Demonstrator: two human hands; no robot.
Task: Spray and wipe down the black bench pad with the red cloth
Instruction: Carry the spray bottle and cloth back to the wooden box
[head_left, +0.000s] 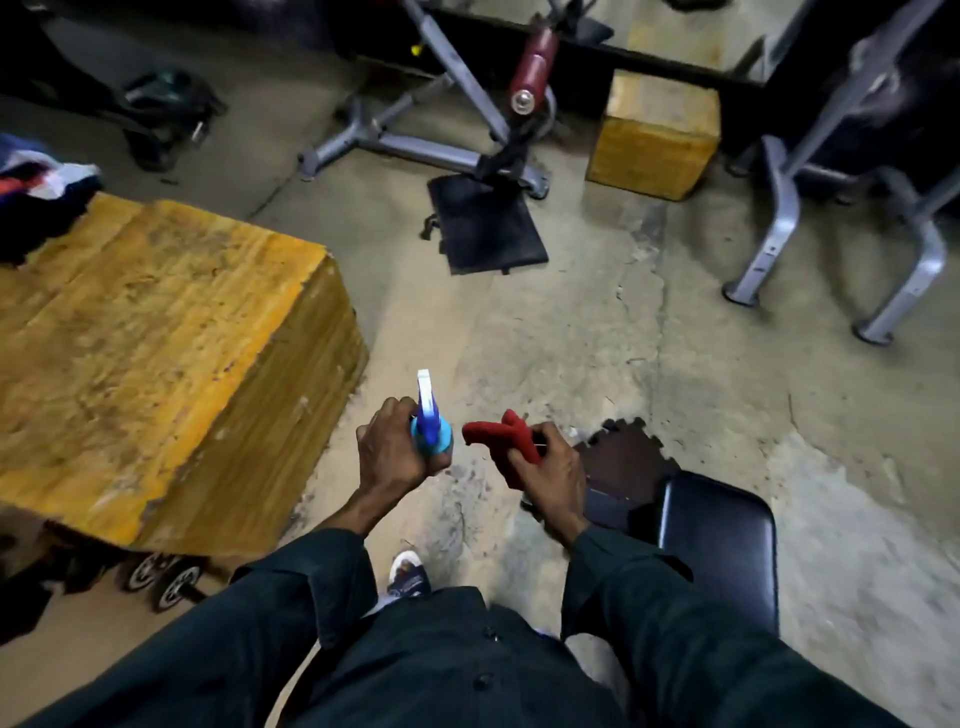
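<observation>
My left hand is closed around a blue spray bottle with a white nozzle that points away from me. A bunched red cloth sits in the grip of my right hand. Both hands hover over the floor in front of my body. The black bench pad lies low at the right, just beyond my right forearm, its near part hidden by my dark sleeve. Neither hand touches the pad.
A large yellow wooden box stands at the left with wheels under it and clothes on its far corner. A smaller yellow box and grey machine frames stand ahead. A black foam mat lies by the pad.
</observation>
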